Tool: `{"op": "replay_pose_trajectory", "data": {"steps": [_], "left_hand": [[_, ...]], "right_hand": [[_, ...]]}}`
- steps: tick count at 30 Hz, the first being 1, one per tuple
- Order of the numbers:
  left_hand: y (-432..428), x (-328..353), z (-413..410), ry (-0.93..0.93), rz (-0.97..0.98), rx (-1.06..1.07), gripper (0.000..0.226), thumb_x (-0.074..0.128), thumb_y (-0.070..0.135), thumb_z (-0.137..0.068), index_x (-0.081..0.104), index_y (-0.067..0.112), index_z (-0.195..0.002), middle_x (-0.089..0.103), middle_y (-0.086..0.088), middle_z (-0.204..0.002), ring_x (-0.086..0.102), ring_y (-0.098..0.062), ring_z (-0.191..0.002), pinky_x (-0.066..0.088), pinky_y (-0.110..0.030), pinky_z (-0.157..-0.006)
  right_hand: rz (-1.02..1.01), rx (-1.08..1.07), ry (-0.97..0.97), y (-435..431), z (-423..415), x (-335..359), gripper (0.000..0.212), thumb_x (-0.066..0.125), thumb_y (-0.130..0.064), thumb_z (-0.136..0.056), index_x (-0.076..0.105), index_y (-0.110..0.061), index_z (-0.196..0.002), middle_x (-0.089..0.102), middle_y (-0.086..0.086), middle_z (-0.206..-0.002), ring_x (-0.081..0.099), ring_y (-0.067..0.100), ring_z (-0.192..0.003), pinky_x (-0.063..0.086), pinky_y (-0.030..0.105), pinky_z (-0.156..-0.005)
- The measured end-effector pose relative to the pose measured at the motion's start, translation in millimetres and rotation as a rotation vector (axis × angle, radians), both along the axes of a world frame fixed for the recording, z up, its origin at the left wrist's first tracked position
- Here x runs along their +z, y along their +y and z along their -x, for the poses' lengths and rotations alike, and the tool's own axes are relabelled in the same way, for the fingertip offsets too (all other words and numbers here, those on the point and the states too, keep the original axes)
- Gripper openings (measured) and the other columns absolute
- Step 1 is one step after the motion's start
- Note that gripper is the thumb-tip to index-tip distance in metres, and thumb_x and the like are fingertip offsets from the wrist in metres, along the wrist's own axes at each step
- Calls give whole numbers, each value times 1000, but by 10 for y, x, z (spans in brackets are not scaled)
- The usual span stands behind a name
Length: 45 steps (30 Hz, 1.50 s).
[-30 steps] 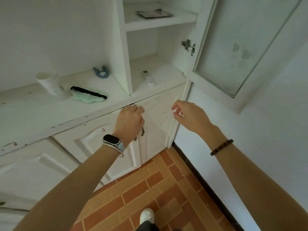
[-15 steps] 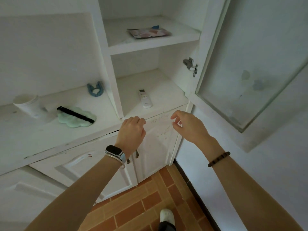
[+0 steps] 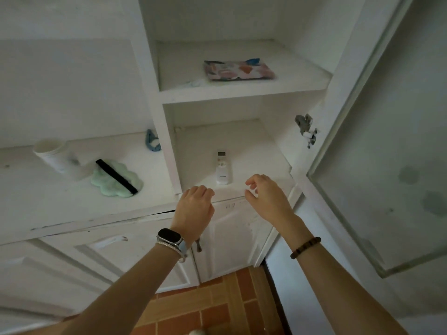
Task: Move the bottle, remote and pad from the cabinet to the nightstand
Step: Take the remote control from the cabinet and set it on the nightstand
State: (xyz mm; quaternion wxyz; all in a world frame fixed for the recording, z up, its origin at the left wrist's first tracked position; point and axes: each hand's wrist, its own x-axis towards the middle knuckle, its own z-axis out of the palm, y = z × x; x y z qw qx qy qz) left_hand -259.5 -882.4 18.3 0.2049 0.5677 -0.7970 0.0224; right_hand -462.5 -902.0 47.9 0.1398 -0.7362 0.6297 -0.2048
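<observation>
Three task items: only two are located. The remote [image 3: 223, 168] lies flat on the lower shelf [image 3: 254, 146] of the open cabinet, near the front edge; the patterned pad [image 3: 238, 70] lies flat on the upper shelf [image 3: 242, 93]. No bottle can be told with certainty, and the nightstand is not shown.
Right hand [image 3: 267, 198]: held just in front of the lower shelf edge, fingers loosely curled and apart, nothing gripped; the remote is just beyond the fingertips, not touched.
Left hand [image 3: 194, 209]: held at the shelf edge, left of the remote, fingers bent downward, empty; a watch [image 3: 170, 239] is worn on the wrist.
Step in hand: a reach for the remote is judged to be under way, with none of the items yet lifted.
Advice for the grasp: the remote is best pinched across its narrow sides near the middle, then lifted straight and drawn out forward so the shelf lip is cleared.
Cabinet door [image 3: 387, 153]: swung open on the right, its hinge [image 3: 306, 129] exposed; the door frame stands near the right forearm and could be struck on withdrawal.
Open counter [image 3: 60, 201]: to the left of the divider, a white cup [image 3: 54, 155], a green cloud-shaped item [image 3: 116, 181] with a black strap, and a blue object [image 3: 152, 141] are set well apart from the remote.
Obstructions: none are seen between the hands and the remote.
</observation>
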Motion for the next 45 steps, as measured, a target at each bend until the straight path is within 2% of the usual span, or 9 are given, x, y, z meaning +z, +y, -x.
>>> {"op": "replay_pose_trajectory", "data": {"steps": [8, 12, 17, 22, 27, 30, 34, 39, 45], "left_hand": [[-322, -211, -39, -56, -32, -2, 33, 70, 18, -78, 65, 11, -110, 66, -5, -111, 61, -22, -106, 46, -35, -96], [-474, -279, -106, -59, -47, -15, 37, 65, 26, -82, 61, 12, -116, 63, -7, -118, 58, -23, -112, 46, -37, -99], [-542, -396, -158, -41, -46, -55, 39, 53, 33, -86, 58, 13, -119, 62, -5, -118, 58, -22, -109, 46, -38, -100], [-537, -470, -183, -48, -34, -78, 41, 50, 35, -89, 53, 14, -124, 58, -5, -124, 56, -21, -113, 42, -38, -104], [-543, -497, -189, -61, -43, -85, 43, 45, 35, -90, 52, 13, -126, 56, -7, -127, 53, -23, -117, 41, -41, -105], [-531, -508, -197, -65, -35, -94, 43, 51, 32, -88, 52, 12, -126, 56, -8, -127, 54, -24, -116, 42, -42, -104], [-531, -511, -208, -62, -35, -98, 44, 55, 29, -86, 53, 11, -126, 56, -9, -126, 54, -26, -115, 44, -43, -102], [-527, -495, -202, -60, -22, -103, 43, 60, 25, -84, 54, 9, -124, 58, -10, -124, 55, -27, -113, 44, -44, -101], [-489, -413, -171, -54, -58, -81, 47, 66, 18, -80, 55, 10, -124, 59, -9, -124, 56, -26, -113, 43, -44, -103]], "right_hand": [[-30, -77, 4, -637, -279, -156, 49, 61, -36, -89, 55, -6, -127, 54, 10, -123, 51, 24, -113, 50, 34, -89], [-12, -129, 18, -863, -508, -196, 57, 63, -48, -84, 58, -4, -120, 54, 11, -116, 51, 25, -109, 51, 35, -88], [2, -201, 5, -1031, -751, -300, 58, 71, -53, -74, 62, -5, -103, 54, 7, -102, 51, 22, -98, 51, 29, -75], [-25, -227, -32, -1101, -841, -361, 60, 78, -42, -73, 55, -3, -114, 53, 10, -109, 52, 25, -102, 53, 32, -78], [-44, -245, -14, -1117, -820, -389, 44, 71, -21, -78, 54, -1, -114, 50, 13, -112, 49, 25, -101, 48, 28, -80], [-33, -289, -6, -1116, -813, -402, 39, 70, -23, -81, 57, 0, -109, 52, 14, -111, 49, 25, -101, 50, 31, -82], [-31, -343, -13, -1114, -841, -430, 42, 70, -32, -84, 58, 1, -108, 55, 14, -109, 51, 25, -102, 52, 32, -83], [-18, -338, -5, -1122, -781, -455, 42, 69, -32, -86, 59, 1, -109, 57, 15, -110, 51, 26, -103, 47, 30, -86], [18, -230, -16, -1055, -605, -445, 38, 65, -20, -89, 54, 0, -120, 50, 16, -121, 45, 27, -113, 41, 30, -95]]}}
